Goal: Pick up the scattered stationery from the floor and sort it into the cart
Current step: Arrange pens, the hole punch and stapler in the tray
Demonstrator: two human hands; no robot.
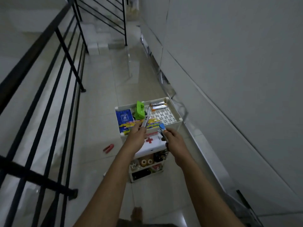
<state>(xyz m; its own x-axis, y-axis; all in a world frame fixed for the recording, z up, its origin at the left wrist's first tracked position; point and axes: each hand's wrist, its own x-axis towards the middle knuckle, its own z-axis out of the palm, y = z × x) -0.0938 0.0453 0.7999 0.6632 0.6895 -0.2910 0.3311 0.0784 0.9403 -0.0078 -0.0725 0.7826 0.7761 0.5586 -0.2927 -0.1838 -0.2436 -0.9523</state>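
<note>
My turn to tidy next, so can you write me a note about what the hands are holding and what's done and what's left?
Left hand: holds a silver tool over the cart's top tray.
Right hand: holds a blue-tipped tool above the white first-aid box.
Done: a blue booklet, a green tape holder and coloured pens already lie in the top tray; the lower shelves hold tape rolls.
Left: put both held items in, then fetch the red tool from the floor, left of the cart.

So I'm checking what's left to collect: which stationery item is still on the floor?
The red tool lying left of the cart. The silver one is in the left hand, the blue-tipped one in the right hand.
</note>
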